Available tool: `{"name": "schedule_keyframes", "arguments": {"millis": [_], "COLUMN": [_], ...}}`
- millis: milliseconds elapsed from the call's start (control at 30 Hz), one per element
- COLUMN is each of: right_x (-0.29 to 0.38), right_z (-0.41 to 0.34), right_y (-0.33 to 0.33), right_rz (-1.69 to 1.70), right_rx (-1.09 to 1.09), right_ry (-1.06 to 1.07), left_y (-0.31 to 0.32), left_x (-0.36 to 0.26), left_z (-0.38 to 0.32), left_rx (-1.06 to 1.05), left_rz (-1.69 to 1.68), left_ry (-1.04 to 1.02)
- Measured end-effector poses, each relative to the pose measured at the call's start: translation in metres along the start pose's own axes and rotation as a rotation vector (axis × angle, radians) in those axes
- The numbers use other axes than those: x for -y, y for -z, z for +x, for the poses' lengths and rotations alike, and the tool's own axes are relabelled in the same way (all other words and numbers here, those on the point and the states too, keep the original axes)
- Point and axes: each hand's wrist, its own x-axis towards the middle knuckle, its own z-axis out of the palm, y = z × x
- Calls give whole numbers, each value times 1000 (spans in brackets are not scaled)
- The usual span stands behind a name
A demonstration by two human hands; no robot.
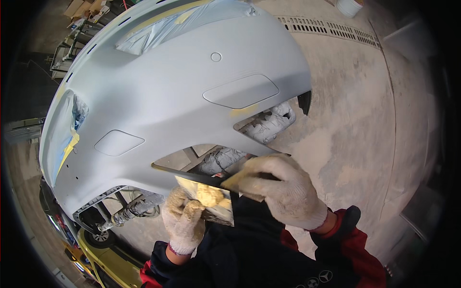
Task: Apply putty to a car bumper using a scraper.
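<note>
A grey-primed car bumper cover [169,93] lies before me, with masking film taped over parts of it. In a knit glove, my left hand [183,217] grips a flat metal plate [227,205] that bears a lump of yellow body filler [209,194]. My right hand [284,190], also gloved, is just right of the plate and pinches a thin, flat, filler-stained spreader [234,180]. Part of the spreader is hidden by the fingers. Both hands are by the bumper's near edge, above my dark clothing. Yellowish patches [245,110] mark the bumper near its oblong panel outline.
Wrapped stand arms [270,124] show through the bumper's openings. A floor drain grate [331,29] and a white bucket [348,7] are at the upper right. A yellow-green car [115,266] stands lower left. Cardboard boxes [84,10] and a metal rack [68,54] are upper left.
</note>
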Motion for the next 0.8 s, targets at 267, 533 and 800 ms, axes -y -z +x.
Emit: {"name": "schedule_keyframes", "arguments": {"millis": [267,533,800], "right_x": [-28,-35,-43], "right_z": [14,33,39], "right_y": [-19,-42,-48], "right_rz": [-592,-619,-615], "right_rx": [-424,-433,-481], "right_ry": [132,139,148], "left_y": [28,26,25], "left_x": [17,25,26], "left_z": [3,6,8], "left_rx": [-42,-59,-75], "left_rz": [226,198,189], "left_ry": [5,-38,-74]}}
